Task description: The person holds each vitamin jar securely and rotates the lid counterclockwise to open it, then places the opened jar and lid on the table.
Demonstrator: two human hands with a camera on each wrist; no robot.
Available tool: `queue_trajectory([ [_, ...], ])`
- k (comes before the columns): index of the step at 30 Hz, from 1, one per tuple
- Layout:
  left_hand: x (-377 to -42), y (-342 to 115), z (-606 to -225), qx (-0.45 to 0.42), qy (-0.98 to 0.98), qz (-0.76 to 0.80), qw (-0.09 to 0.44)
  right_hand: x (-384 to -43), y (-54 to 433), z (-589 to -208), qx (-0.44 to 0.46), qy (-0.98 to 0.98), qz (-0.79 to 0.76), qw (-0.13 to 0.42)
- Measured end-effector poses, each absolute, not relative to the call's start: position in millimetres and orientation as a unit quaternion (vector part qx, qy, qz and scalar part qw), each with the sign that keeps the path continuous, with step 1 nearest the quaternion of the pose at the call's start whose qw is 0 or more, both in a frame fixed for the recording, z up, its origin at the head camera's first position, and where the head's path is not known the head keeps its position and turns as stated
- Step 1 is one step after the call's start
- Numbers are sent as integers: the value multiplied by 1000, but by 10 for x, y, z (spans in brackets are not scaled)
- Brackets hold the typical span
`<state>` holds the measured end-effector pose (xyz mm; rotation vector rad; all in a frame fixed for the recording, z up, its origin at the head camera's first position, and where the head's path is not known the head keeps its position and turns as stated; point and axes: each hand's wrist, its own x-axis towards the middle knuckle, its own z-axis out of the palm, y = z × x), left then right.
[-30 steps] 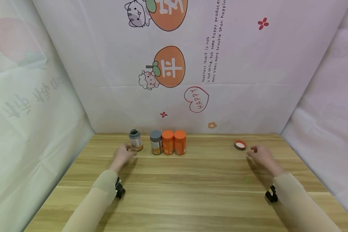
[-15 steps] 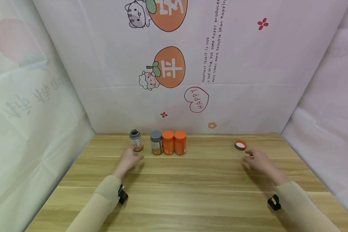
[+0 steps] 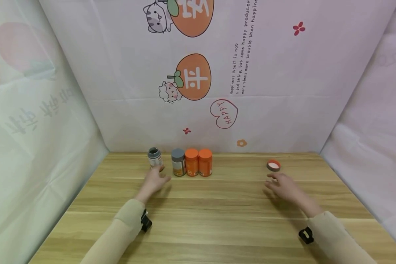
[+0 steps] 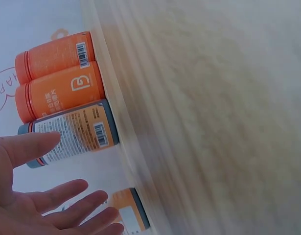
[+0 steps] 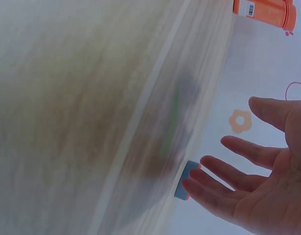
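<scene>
- The person's left hand (image 3: 154, 180) is open and holds nothing, its fingers loosely spread in front of the uncapped gray jar (image 3: 155, 158); whether a fingertip touches it cannot be told.
- That jar stands upright at the table's (image 3: 217, 212) back left, its mouth uncovered; its contents cannot be made out.
- The right hand (image 3: 283, 187) is also empty, fingers apart and relaxed, near the loose gray screw lid (image 3: 273, 165), which lies inside up, white liner showing, well apart from the jar.
- A gray-capped jar (image 3: 178, 167), a middle orange jar (image 3: 191, 167) and an end orange jar (image 3: 205, 167) stand upright in a close row between the hands.
- Likely trouble: a sideways sweep of the left fingers could tip the uncapped jar, spilling anything inside.
- The left thumb could knock the gray-capped jar, jostling its neighbors.
- A careless brush from the right fingers might slide or flip the lid.
</scene>
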<state>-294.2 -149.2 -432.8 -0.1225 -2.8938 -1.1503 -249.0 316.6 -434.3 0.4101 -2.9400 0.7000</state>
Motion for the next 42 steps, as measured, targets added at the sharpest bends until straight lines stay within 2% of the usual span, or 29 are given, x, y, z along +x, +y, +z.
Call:
queue_trajectory([
  [14, -3087, -1349, -4330, -26, -924, -381, -4, -2474, 2988, -4425, 148, -964, 211, 62],
  [22, -3241, -1326, -4392, -28, -922, -386, -8, -2512, 2879, -4423, 152, -961, 228, 40],
  [42, -3438, -1181, -4468, -20, -907, -420, -22, -2565, 2745, -4446, 166, -953, 251, 42],
])
